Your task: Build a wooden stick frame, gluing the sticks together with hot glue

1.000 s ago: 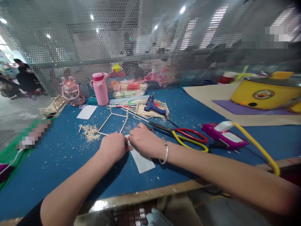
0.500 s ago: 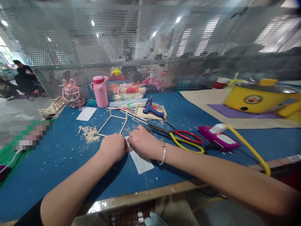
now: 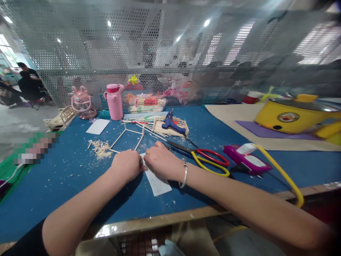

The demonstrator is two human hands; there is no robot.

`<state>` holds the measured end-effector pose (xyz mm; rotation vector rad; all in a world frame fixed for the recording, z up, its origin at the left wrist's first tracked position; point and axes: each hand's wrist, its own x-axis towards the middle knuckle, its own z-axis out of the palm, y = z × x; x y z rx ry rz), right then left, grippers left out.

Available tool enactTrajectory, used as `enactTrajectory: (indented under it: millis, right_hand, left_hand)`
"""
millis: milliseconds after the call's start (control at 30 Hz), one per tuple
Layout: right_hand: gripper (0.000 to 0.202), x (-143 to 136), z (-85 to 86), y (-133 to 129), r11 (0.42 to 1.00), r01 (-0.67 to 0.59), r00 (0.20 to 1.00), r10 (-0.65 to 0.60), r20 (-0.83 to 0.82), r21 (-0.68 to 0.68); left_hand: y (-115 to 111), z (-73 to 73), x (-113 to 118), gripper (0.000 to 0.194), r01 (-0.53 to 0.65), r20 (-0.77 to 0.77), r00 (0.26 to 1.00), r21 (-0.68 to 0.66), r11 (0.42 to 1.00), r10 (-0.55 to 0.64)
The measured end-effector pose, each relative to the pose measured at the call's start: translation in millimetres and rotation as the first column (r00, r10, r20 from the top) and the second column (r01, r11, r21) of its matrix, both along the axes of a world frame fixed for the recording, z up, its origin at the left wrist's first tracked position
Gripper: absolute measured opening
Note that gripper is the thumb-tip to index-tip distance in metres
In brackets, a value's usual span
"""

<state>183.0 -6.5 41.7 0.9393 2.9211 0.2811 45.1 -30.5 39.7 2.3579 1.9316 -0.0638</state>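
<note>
My left hand (image 3: 127,165) is closed just below a small frame of thin wooden sticks (image 3: 134,131), its fingertips near a strip of white paper (image 3: 157,183). Beside it, my right hand (image 3: 163,160) is closed over the upper end of that paper, knuckles up. The two hands nearly touch, and what their fingers pinch is hidden. Wood shavings (image 3: 101,149) lie left of the stick frame. Scissors with red and yellow handles (image 3: 210,160) rest right of my right hand. A blue glue gun (image 3: 173,122) lies on a flat stick piece (image 3: 157,127) behind the hands.
Toward the back stand a pink bottle (image 3: 114,103) and a clear pink jug (image 3: 84,105). A magenta power strip (image 3: 247,160) with a yellow cable and a yellow pot (image 3: 290,115) are on the right. White paper (image 3: 98,126) lies back left. A perforated metal screen (image 3: 133,46) rises behind.
The view has shifted slightly. Both hands stay close together in nearly the same pose, and the white paper strip's lower end sits a little further left.
</note>
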Motion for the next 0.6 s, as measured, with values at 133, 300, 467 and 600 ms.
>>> enactTrajectory:
  millis: [133, 300, 467, 600]
  right_hand:
    - [0.014, 1, -2.2, 6, 0.999, 0.009, 0.998, -0.011, -0.061, -0.037]
    - [0.016, 15, -5.6, 21, 0.919, -0.055, 0.85, -0.162, -0.5, -0.391]
    - [0.013, 20, -1.5, 22, 0.683, -0.322, 0.608, -0.381, -0.696, -0.656]
    - [0.012, 18, 0.0, 17, 0.65, -0.418, 0.546, -0.378, -0.747, -0.635]
  left_hand:
    - [-1, -1.6, 0, 0.028, 0.001, 0.009, 1.0, 0.006, 1.0, -0.001]
    - [-4, -2.8, -5, 0.028, -0.019, 0.083, 0.996, 0.058, 0.998, 0.014]
    - [-5, 2.0, -15, 0.03, -0.114, 0.531, 0.846, 0.093, 0.989, 0.048]
    - [-4, -2.4, -15, 0.04, 0.098, 0.841, 0.538, -0.127, 0.987, 0.055]
